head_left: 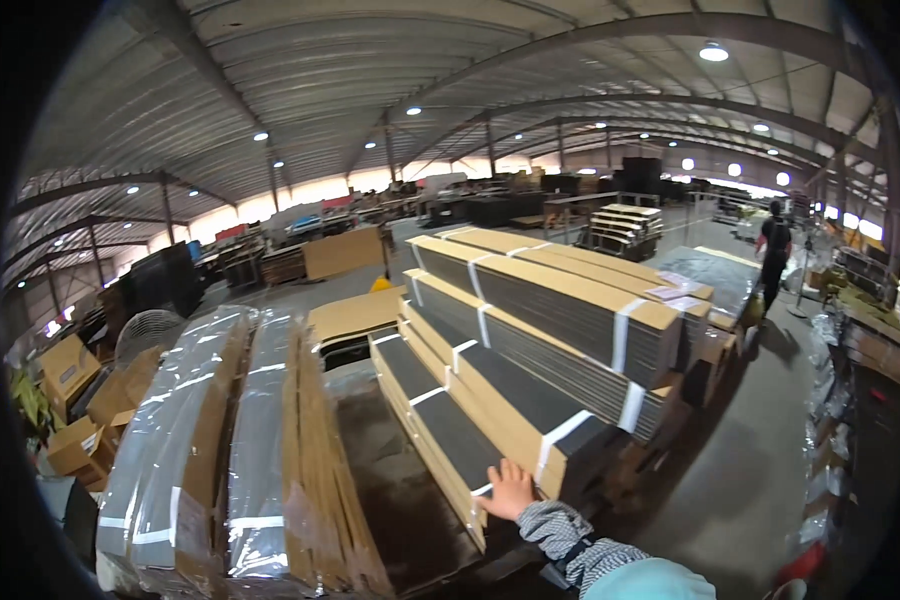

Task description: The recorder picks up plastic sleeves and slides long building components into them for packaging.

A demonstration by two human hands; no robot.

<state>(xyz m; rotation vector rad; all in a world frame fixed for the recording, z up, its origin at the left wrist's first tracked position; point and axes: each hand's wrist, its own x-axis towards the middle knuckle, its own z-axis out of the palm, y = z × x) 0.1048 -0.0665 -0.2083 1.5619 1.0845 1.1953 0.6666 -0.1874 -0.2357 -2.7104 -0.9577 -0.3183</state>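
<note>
My right hand (pixel 511 489) rests at the near end of a long bundle of dark grey and tan boards (pixel 440 405), close to its white strap (pixel 483 490). Its fingers are apart and reach over the top, and nothing shows gripped in them. Beside this bundle, a second strapped bundle (pixel 515 392) lies lengthwise, with a taller stack of strapped boards (pixel 540 290) behind it. A patterned grey sleeve (pixel 570 535) covers my right forearm. My left hand is not seen.
Plastic-wrapped long packs (pixel 180 430) stand at the left, near cardboard boxes (pixel 78 450). A brown sheet-topped stack (pixel 355 318) lies farther back. A person in dark clothes (pixel 774 255) is in the aisle at the right, where wrapped goods (pixel 825 430) line the side.
</note>
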